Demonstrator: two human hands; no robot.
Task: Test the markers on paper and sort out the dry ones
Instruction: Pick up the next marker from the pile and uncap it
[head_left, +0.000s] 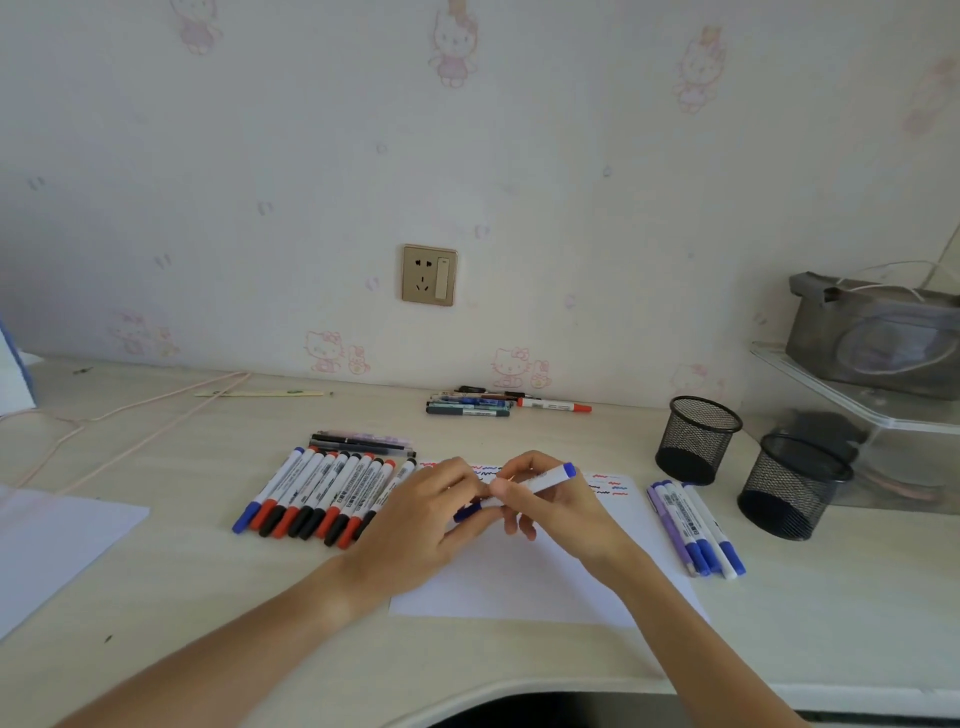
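Over the paper, both hands grip one blue marker: right hand its barrel, left hand its cap. Two mesh cups stand right of it.

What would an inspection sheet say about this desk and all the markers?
Surface: pale desk, wall behind.
Job's things: paper with red, blue and black squiggles at its far edge; blue marker in both hands; marker row at left; blue group at right; far pile by the wall.
Clutter: two mesh cups, second sheet, clear stand holding a grey box.
Grippers: left hand at the marker's cap end, right hand gripping its barrel.
Cables: pink cord at left.
Surroundings: cartoon-cat wallpaper, socket.
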